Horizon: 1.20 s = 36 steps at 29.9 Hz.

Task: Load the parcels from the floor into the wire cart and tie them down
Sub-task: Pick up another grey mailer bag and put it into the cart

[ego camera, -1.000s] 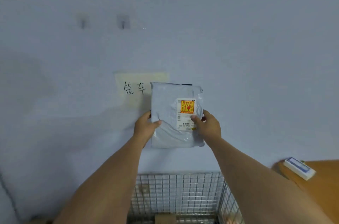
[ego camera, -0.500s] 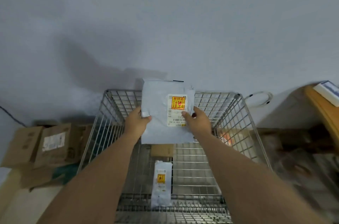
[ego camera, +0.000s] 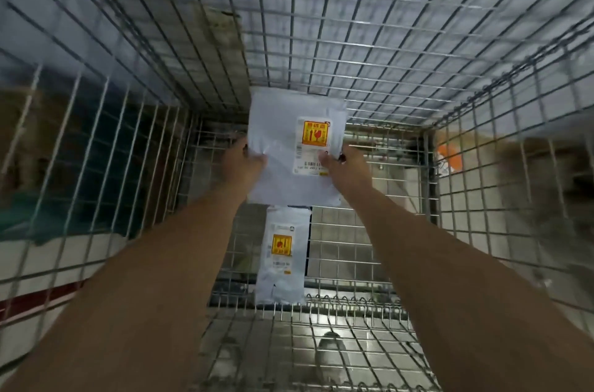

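I hold a grey poly-bag parcel [ego camera: 289, 147] with a yellow sticker low inside the wire cart [ego camera: 369, 48]. My left hand [ego camera: 246, 163] grips its left edge and my right hand [ego camera: 342, 166] grips its right edge, thumbs on top. A second, narrower grey parcel [ego camera: 283, 256] with the same yellow label lies flat on the cart's wire floor just below the held one, toward me.
The cart's mesh walls rise on all sides; its near rim [ego camera: 321, 301] crosses below my forearms. Cardboard boxes [ego camera: 29, 134] sit outside the left wall, and something orange [ego camera: 450, 157] shows through the right wall. The view is motion-blurred.
The parcel went from chest height before the wall down into the cart. My view tipped down and closer, so the cart now fills the frame. Both hands kept their grip.
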Motion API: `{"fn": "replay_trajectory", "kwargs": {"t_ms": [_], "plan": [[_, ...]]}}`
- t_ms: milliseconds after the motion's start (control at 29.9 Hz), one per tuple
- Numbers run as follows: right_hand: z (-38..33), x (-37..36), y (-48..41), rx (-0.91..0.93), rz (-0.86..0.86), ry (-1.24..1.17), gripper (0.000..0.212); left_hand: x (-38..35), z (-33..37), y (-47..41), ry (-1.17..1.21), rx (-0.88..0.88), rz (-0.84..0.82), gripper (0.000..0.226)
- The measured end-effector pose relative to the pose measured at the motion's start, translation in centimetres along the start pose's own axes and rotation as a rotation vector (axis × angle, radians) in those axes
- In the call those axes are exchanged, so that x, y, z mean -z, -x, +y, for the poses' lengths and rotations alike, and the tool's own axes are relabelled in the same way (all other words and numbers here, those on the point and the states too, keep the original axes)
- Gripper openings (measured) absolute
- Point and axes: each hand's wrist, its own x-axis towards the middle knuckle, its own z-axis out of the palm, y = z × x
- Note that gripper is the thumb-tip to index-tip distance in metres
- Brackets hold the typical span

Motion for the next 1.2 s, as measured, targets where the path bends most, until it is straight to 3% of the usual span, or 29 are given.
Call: {"fn": "replay_trajectory", "kwargs": {"t_ms": [200, 501, 835, 1035, 1202], "plan": [[4.4, -4.8, -5.4, -0.013, -0.009, -0.021, 0.033, -3.2, -5.5, -6.3, 0.003, 0.022, -0.002, 0.041], [7.6, -7.3, -9.7, -0.024, 0.014, -0.009, 0.034, -6.1, -8.2, -10.0, -0.057, 0.064, -0.003, 0.047], [9.6, -9.6, -11.9, -0.023, 0.014, -0.026, 0.040, -6.5, -9.1, -11.6, -0.149, 0.040, -0.092, 0.053], [10.2, -10.7, -11.6, -0.049, -0.045, 0.076, 0.069, -5.9, -9.0, -11.9, -0.175, 0.041, -0.096, 0.049], [8.3, -9.7, -10.6, -0.016, -0.045, 0.115, 0.060, -4.9, -8.9, -11.1, -0.227, 0.078, -0.089, 0.050]]}}
